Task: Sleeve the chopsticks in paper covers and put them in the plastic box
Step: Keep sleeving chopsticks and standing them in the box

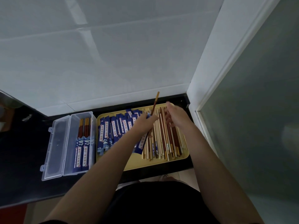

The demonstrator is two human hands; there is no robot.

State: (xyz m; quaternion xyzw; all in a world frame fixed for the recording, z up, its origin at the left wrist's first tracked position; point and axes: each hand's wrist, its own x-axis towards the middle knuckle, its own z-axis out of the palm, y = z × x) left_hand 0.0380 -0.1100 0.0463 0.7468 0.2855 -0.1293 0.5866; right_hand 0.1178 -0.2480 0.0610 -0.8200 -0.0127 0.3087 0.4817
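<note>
On a yellow tray [161,162] lie several blue paper covers [111,131] at the left and a heap of loose chopsticks [165,143], pale and dark brown, at the right. My left hand [145,122] grips a blue paper cover [142,142] together with a brown chopstick [155,101] that sticks up and away from it. My right hand [175,115] hovers over the far end of the loose chopsticks with its fingers spread, blurred by motion. A clear plastic box [71,143] stands left of the tray, lid open, with two sleeved pairs [82,149] inside.
The tray and box sit on a black counter [24,167] against a white tiled wall. A white door frame [210,78] with frosted glass rises at the right, close to the tray. The box's open lid [55,149] lies flat to its left.
</note>
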